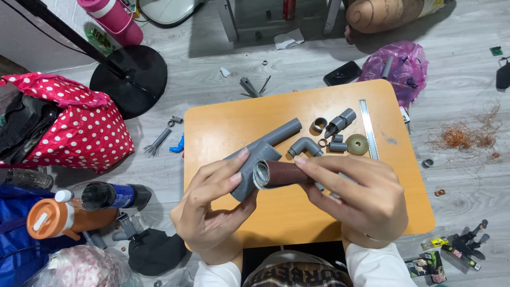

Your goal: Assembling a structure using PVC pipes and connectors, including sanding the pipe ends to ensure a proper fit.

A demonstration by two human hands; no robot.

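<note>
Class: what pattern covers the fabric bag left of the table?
White polka dots on red, on the fabric bag; head view.

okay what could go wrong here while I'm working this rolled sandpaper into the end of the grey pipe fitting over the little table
1. The left hand holds the grey pipe fitting only by the fingertips, so a push from the sandpaper roll in the right hand could twist it loose.
2. If it drops, it may hit the small grey fittings and brass gear below and knock them off the wooden table onto the cluttered floor.
</note>
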